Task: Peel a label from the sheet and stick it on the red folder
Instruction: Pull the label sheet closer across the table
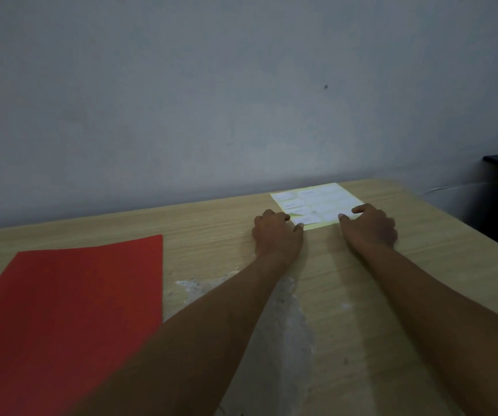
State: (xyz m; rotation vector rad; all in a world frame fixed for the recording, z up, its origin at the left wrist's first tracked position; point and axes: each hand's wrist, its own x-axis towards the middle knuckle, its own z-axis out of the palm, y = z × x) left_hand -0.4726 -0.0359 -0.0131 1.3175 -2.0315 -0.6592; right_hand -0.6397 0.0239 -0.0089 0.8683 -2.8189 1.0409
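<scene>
bare table [211,229] between folder [70,310], sheet [319,202], seemingly unobstructed

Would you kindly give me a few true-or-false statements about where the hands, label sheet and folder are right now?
1. Both hands rest on the label sheet's near edge. True.
2. The red folder lies right of the sheet. False: it lies to the left.
3. The left hand holds the folder. False: it touches the sheet's near-left corner.
4. The right hand is at the sheet's near-right corner. True.
5. The sheet lies on the folder. False: they are apart on the table.
</scene>
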